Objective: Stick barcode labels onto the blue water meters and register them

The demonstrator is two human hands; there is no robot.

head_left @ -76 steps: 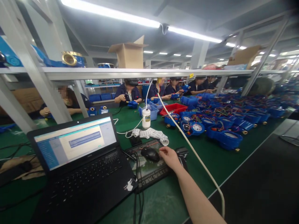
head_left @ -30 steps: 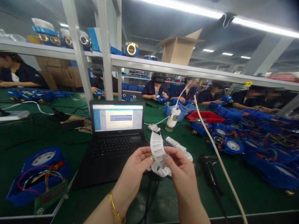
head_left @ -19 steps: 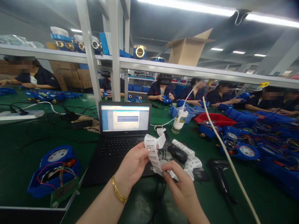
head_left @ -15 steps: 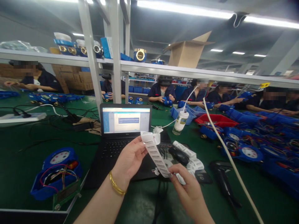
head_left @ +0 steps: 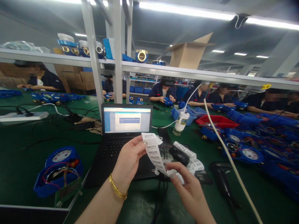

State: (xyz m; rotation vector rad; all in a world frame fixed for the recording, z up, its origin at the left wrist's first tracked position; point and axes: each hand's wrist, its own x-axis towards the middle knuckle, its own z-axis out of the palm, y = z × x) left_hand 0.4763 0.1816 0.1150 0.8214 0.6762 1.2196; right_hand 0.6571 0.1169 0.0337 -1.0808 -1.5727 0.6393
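A white strip of barcode labels point(head_left: 154, 157) is stretched between my hands in front of the laptop point(head_left: 127, 119). My left hand point(head_left: 128, 158), with a gold bangle at the wrist, pinches the strip near its upper end, where a loop of it folds over. Lower down, the thumb and forefinger of my right hand point(head_left: 190, 186) close on the strip's bottom end. Just beyond the right hand lie a black mouse point(head_left: 178, 155) and a tangle of more label strips point(head_left: 185, 150).
A black handheld scanner point(head_left: 221, 179) lies at right, beside a pale hose point(head_left: 225, 146). At left sits an opened blue meter point(head_left: 58, 169) with loose wires. A white bottle point(head_left: 181, 123) stands behind the mouse. Blue meters fill the right side; several co-workers sit across the table.
The strip's upper part has turned to face me more, with its folded loop shifted. The lower end now bends at my right fingers. The view has moved slightly.
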